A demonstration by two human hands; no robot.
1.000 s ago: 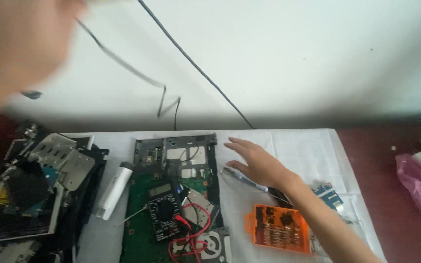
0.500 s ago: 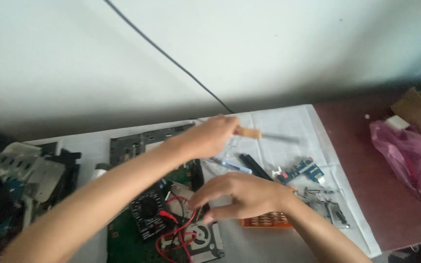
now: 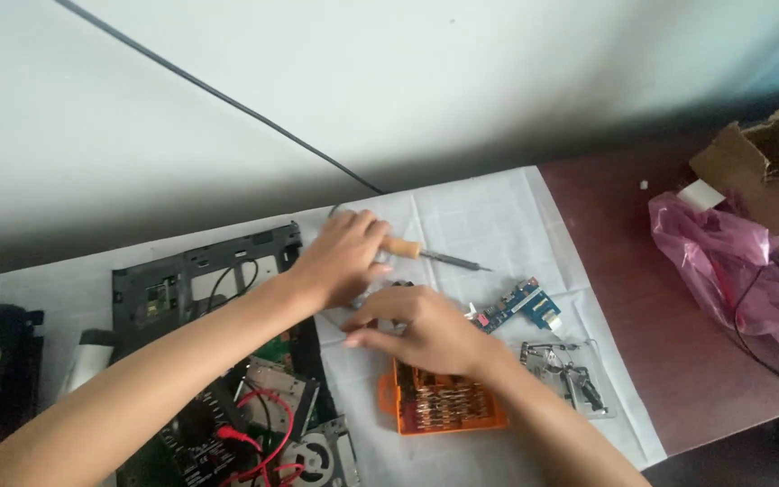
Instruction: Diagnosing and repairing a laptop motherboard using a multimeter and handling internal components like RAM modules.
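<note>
Now my left hand [image 3: 340, 257] grips the screwdriver [image 3: 430, 254] by its handle, tip pointing away, while my right hand [image 3: 412, 326], fingers loosely curled and empty, hovers just above the orange bit case [image 3: 444, 406].

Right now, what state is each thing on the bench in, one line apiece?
Left hand: closed on the screwdriver's handle.
Screwdriver: lying almost flat, tip pointing right.
Right hand: fingers curled, above the bit case; whether it grips anything cannot be told.
Orange bit case: open, bits showing.
Small blue circuit board: loose on the white cloth.
Laptop chassis: opened, fan and red wires exposed.
</note>
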